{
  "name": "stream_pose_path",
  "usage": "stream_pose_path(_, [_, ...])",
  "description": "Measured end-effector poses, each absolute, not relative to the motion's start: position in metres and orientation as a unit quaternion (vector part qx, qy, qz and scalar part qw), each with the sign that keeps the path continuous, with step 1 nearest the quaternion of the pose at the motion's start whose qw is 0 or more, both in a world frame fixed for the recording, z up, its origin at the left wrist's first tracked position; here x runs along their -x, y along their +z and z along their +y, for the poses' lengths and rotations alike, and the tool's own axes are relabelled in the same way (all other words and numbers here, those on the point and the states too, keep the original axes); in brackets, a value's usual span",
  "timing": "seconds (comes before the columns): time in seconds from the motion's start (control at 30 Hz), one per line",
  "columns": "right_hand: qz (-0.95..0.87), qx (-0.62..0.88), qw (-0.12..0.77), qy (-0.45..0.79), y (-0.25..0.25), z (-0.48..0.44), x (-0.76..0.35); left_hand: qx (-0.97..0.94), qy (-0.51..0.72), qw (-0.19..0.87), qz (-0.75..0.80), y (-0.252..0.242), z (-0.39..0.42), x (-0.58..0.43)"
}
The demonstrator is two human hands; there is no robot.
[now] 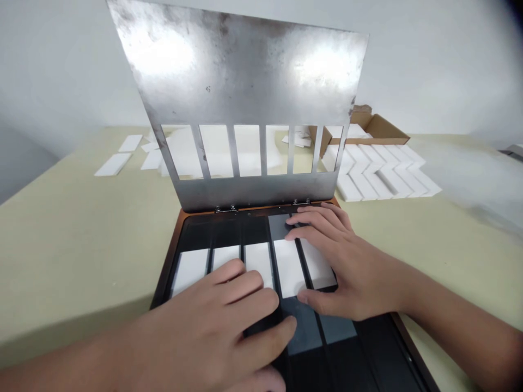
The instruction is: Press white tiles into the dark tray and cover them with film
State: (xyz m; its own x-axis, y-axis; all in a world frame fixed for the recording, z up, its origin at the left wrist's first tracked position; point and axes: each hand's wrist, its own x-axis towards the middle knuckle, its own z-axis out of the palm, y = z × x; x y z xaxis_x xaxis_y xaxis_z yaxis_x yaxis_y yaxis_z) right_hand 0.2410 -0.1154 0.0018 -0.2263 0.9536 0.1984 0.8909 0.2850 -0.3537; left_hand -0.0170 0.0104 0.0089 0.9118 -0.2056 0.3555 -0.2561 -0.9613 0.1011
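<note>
A dark slotted tray [261, 223] lies in front of me, with a metal plate [253, 81] hinged to its far edge and standing raised. Several white rectangular cards [257, 258] lie in its slots in a row. Thumb and fingertips of my right hand [347, 261] span the two ends of one white card [289, 267], fourth from the left. Under that hand is another white card [316, 264], partly covered. Bent but apart, the fingers of my left hand [229, 321] hover or rest over the tray's near left; its palm side is hidden. Grey film-like strips [304, 326] show below the cards.
Stacked white pieces [379, 171] stand at the right beside an open cardboard box [384, 128]. More loose white pieces [114, 164] lie at the far left of the pale table [81, 234]. Window-like cutouts in the raised plate show white sheets [216, 149] behind it.
</note>
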Motion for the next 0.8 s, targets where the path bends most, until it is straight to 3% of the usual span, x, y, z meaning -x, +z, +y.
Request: stream_pose_path(0.8, [-0.769,0.606,0.186,0.078,0.0013,-0.1161,-0.24,-0.975,0.17,0.074,-0.121,0.0092,0.011,0.0167])
